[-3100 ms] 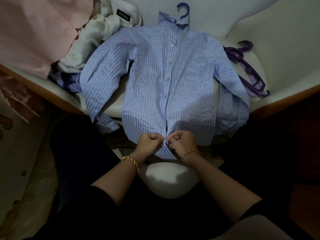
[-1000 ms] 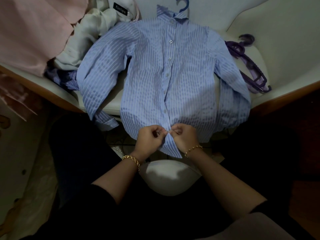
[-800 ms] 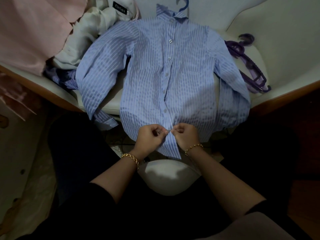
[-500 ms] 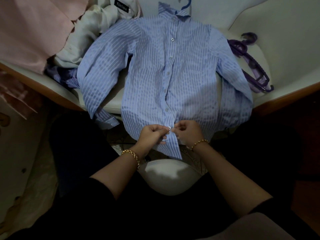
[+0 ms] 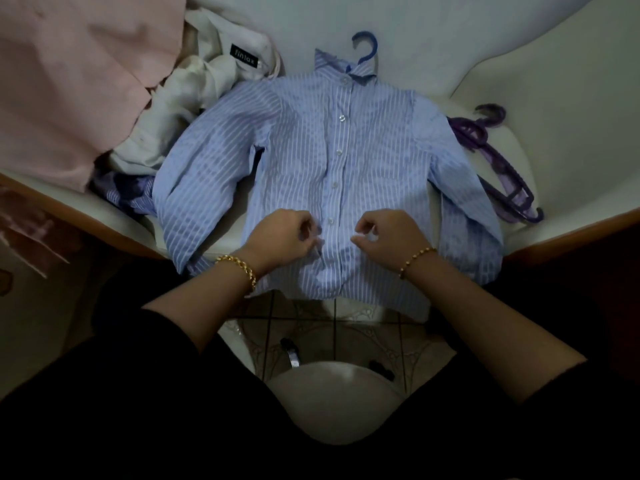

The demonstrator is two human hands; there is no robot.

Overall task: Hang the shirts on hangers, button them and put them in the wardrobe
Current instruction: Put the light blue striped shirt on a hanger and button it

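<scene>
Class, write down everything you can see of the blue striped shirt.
The blue striped shirt is light blue with white vertical stripes, thin cloth by the look. It lies front up on the white chair, sleeves down its sides, hem over the seat edge. Small pale buttons close the front. A blue hanger hook shows above the collar. The left hand and right hand are at its lower front, fingers curled; whether they pinch cloth is unclear.
</scene>
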